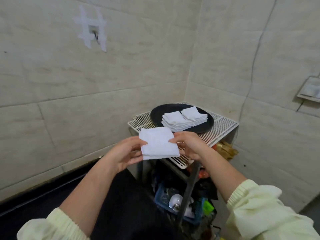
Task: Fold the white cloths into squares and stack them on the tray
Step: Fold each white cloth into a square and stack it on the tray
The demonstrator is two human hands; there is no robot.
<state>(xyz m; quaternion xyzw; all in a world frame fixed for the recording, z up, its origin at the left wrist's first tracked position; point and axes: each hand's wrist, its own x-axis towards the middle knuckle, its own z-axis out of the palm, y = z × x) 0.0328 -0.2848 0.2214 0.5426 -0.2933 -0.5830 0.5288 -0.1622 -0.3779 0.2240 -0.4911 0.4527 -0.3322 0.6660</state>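
A folded white cloth (158,143), roughly square and showing layered edges along its near side, is held in the air between both hands, in front of and slightly below the near left corner of a white wire rack (223,125). The left hand (128,153) pinches the cloth's left edge, thumb on top and fingers curled underneath. The right hand (188,146) pinches the right edge between thumb and fingertips, its other fingers bent and mostly hidden behind the cloth. On the rack sits a round black tray (155,113) carrying 2 stacks of folded white squares: a left stack (176,121) nearer the person and a right stack (194,115) just behind it, the 2 touching or very nearly so. The held cloth is apart from the tray and both stacks. Both forearms are bare, with pale yellow-green sleeves (256,205) pushed up. Under the rack stands a blue basket (161,196) of cluttered items too jumbled to identify. The tiled wall at upper left bears a small hook (96,34) framed by white tape strips.
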